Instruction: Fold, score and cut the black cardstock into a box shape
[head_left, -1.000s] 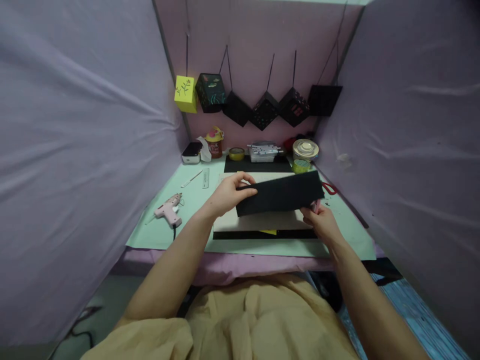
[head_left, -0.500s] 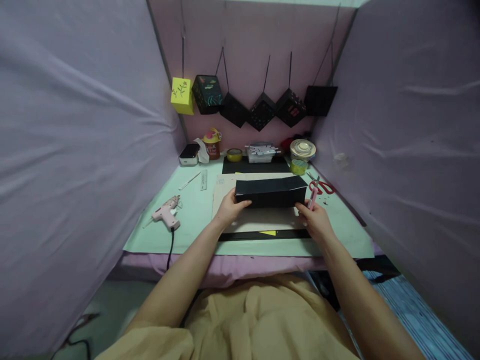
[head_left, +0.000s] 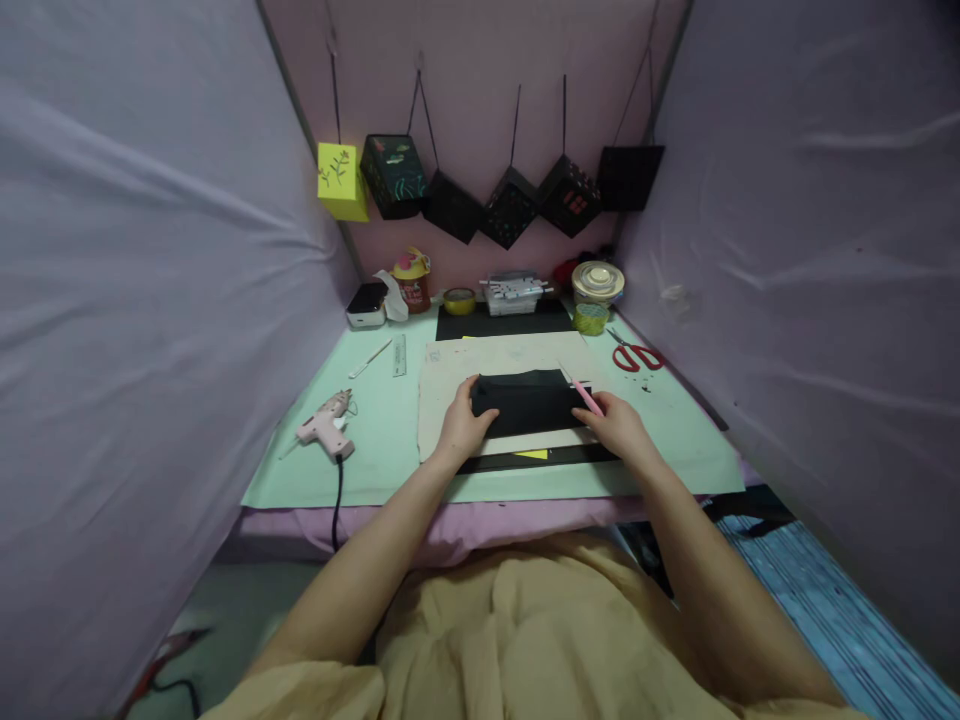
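Observation:
A folded black card piece [head_left: 532, 408] rests low over the pale board [head_left: 450, 360]. At its left end, my left hand [head_left: 465, 425] grips it, thumb on the near face and fingers behind the edge. My right hand [head_left: 616, 425] is at the opposite end, closed around a pink craft knife [head_left: 587, 398] whose thin blade points up and left across the card's far corner. The right thumb and fingertips also touch the card's right end. Whether the card is a closed box or only folded I cannot tell.
A pink glue gun [head_left: 328, 425] with a cord lies left, near a ruler [head_left: 400, 355] and a white pen-like tool [head_left: 370, 358]. Red-handled scissors [head_left: 636, 357] lie right, by green tape [head_left: 591, 319]. Several black lanterns [head_left: 510, 207] and a yellow one [head_left: 342, 182] hang behind.
Both hands have lowered the black card onto the board and tipped it flatter. The craft knife has swung from upright to slanting left. The whole view has shifted slightly.

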